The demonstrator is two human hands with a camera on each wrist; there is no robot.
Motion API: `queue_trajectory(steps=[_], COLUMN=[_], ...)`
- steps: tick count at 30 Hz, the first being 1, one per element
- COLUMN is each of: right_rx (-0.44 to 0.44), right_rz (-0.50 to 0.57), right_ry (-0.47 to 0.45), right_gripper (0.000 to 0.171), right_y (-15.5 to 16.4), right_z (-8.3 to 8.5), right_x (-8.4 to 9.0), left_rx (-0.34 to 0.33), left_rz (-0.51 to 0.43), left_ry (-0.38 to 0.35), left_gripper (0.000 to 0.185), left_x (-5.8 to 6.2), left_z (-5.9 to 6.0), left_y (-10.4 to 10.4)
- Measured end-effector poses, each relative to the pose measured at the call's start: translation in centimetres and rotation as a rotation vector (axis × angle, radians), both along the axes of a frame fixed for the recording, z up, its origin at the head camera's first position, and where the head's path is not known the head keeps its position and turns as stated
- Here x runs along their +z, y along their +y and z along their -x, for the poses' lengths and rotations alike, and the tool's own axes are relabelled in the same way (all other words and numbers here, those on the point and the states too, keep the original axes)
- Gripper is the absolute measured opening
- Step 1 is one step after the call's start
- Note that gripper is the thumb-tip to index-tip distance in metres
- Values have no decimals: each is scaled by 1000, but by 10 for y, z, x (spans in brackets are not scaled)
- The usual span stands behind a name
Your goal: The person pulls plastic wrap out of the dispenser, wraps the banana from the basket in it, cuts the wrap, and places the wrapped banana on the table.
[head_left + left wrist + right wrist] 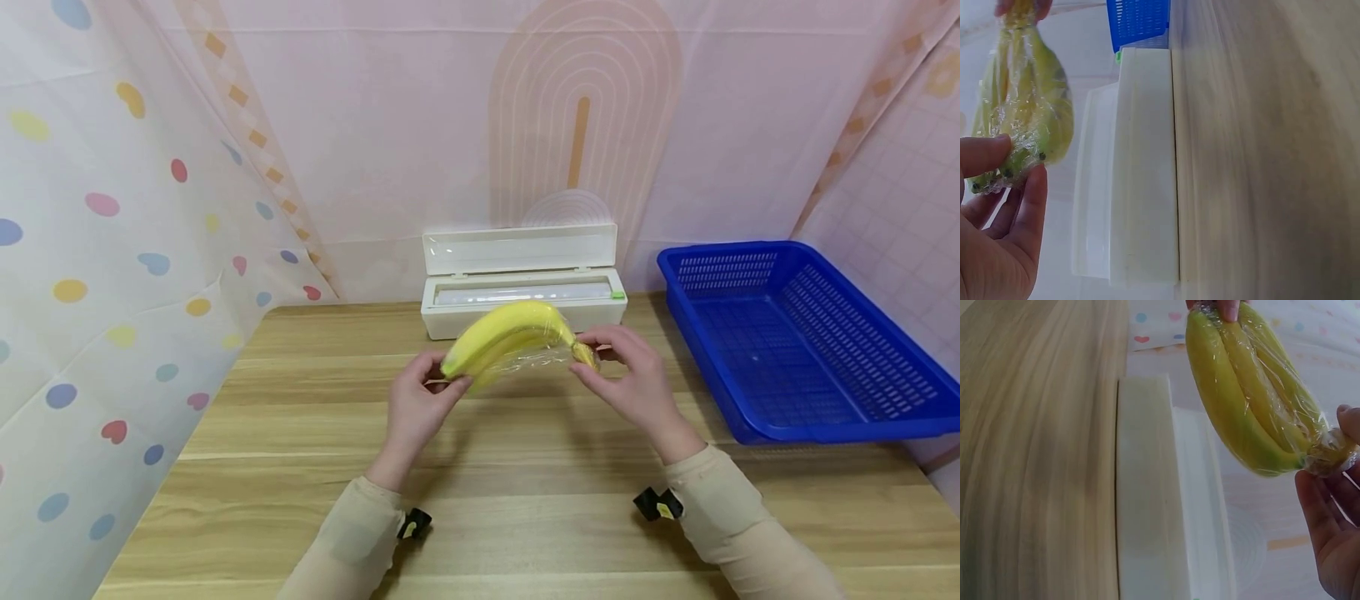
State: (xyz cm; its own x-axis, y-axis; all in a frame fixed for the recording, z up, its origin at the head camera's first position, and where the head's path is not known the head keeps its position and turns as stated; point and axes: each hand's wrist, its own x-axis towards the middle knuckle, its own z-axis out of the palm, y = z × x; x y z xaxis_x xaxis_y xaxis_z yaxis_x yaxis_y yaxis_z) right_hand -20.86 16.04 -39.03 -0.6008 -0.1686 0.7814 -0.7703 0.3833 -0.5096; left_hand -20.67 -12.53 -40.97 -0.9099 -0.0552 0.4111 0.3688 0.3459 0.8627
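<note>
While both forearms reach in over the near edge of the bench (pixel 300 500), the two hands hold a small bunch of bananas (pixel 510 337) up off the wood, roughly above the middle of the bench and just in front of its far edge. The left hand (pixel 416 408) pinches the tip end of the bunch between thumb and curled fingers; in the left wrist view the thumb (pixel 985 153) and a fingertip press on the dark tips through a skin of clear cling film (pixel 1019 94). The right hand (pixel 633 379) grips the stem end, fingers curled round the twisted film there, and the right wrist view shows that bunched film at the stem (pixel 1332 453) held against the fingers. The film lies tight over the yellow fruit, with creases running along its length.

Beyond the bananas, at the far edge of the bench, stands a white cling film dispenser (pixel 525 296) with its lid (pixel 517 247) raised. Toward the far right corner a blue perforated basket (pixel 802 342) rests on the bench, well apart from the hands. Behind everything hangs a pale patterned backdrop (pixel 585 125).
</note>
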Motion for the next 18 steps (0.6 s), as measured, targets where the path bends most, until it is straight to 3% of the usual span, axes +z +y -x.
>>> queue_trajectory(steps=[10, 14, 18], right_rx=[-87, -77, -47], right_rz=[-80, -121, -128], right_ry=[-299, -399, -443], right_gripper=[30, 28, 24], right_y=[4, 5, 7], right_z=[11, 17, 22], right_x=[-7, -9, -13], left_rx=[-29, -32, -22], left_rz=[159, 233, 274], left_ry=[-49, -48, -60], left_gripper=[30, 29, 32], left_x=[6, 4, 2], left_z=[15, 24, 30], left_y=[2, 3, 4])
